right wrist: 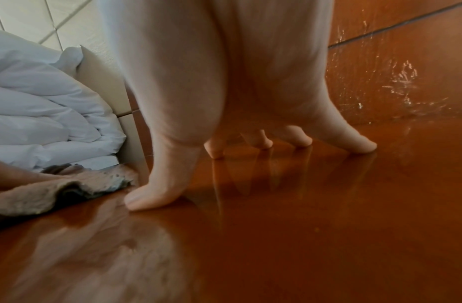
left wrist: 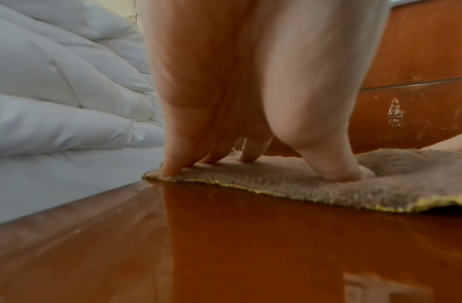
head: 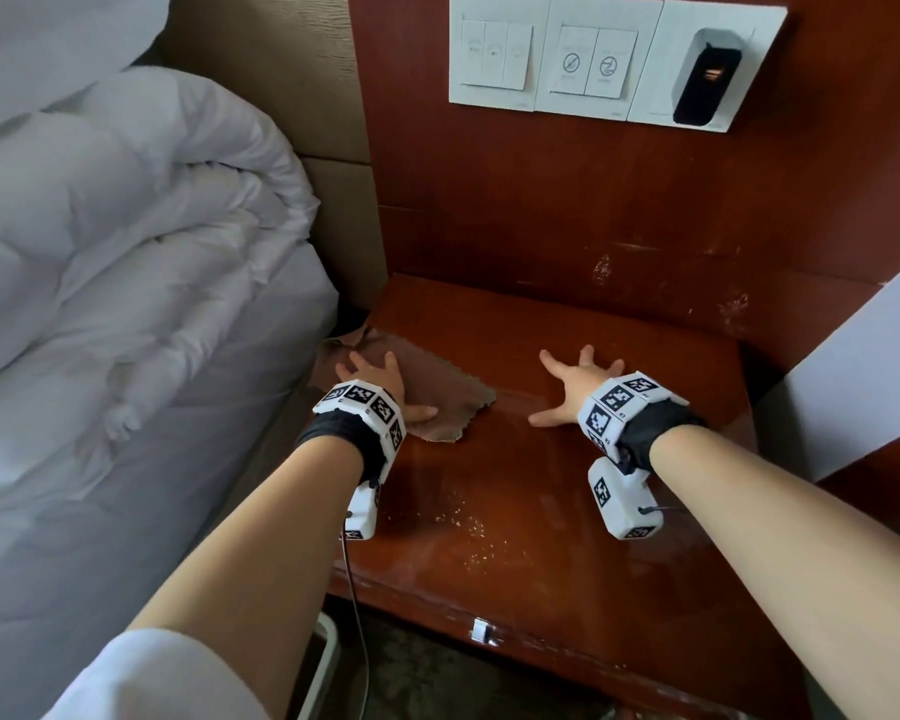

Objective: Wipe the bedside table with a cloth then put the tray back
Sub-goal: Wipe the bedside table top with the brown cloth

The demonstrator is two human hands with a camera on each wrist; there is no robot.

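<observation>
A brown fuzzy cloth (head: 437,394) lies flat on the left part of the glossy red-brown bedside table (head: 541,511). My left hand (head: 380,379) presses down on it with spread, straight fingers; in the left wrist view the fingertips (left wrist: 336,174) dent the cloth (left wrist: 289,184). My right hand (head: 578,379) rests on the bare tabletop to the right of the cloth, fingers splayed, and its fingertips (right wrist: 359,146) touch the wood (right wrist: 302,225). In the right wrist view the cloth (right wrist: 43,194) shows at the left edge. No tray is in view.
A bed with a rumpled white duvet (head: 126,252) lies close along the table's left side. A wooden wall panel (head: 593,200) rises behind the table, carrying white switch plates (head: 567,59) and a black device (head: 702,75). A white wall (head: 863,381) stands at right.
</observation>
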